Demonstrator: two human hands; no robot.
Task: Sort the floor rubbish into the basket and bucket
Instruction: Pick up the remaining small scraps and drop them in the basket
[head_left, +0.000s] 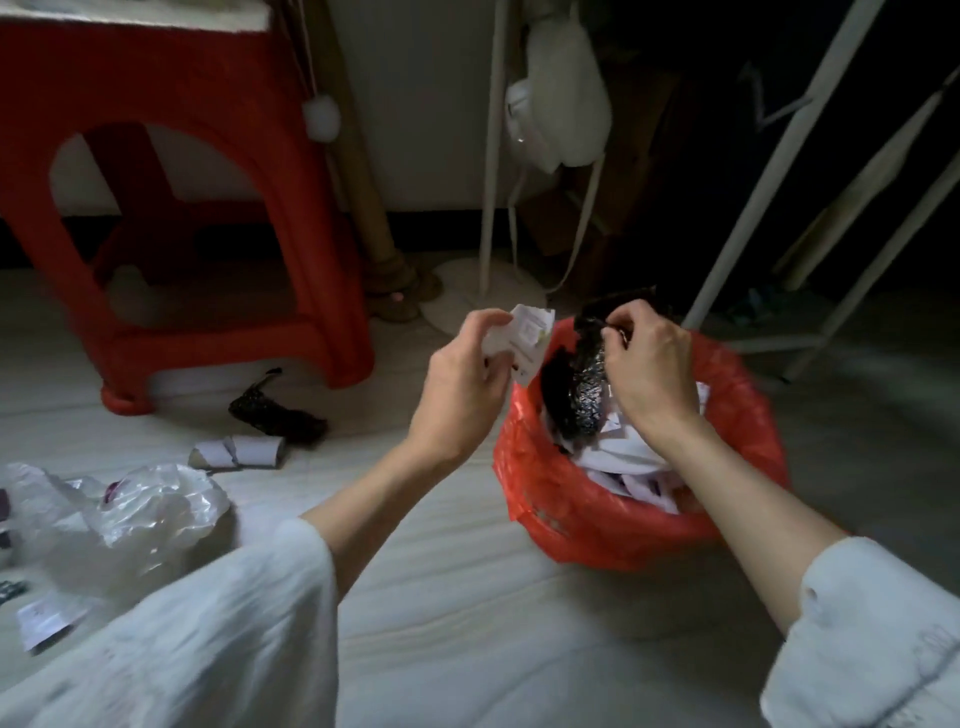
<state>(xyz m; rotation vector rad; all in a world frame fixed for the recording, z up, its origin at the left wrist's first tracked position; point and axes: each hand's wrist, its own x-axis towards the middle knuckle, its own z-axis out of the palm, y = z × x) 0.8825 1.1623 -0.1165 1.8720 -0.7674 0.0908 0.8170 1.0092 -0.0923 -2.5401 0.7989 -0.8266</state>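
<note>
White sleeves (218, 639); hands grip paper (527, 338) and black wrapper (582, 384) above pale floor (441, 597).

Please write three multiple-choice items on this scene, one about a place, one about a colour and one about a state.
1. Where does the cardboard tube lie?
A. in the basket
B. on the floor near the stool
C. on the stool

2. What colour is the basket's liner?
A. red
B. blue
C. green

3. What is the left hand doing?
A. resting empty
B. gripping white paper
C. lifting the stool

Key: 1 B, the cardboard tube lies on the floor by the red stool. 2 A, the basket has a red liner. 3 B, the left hand grips white paper.
</note>
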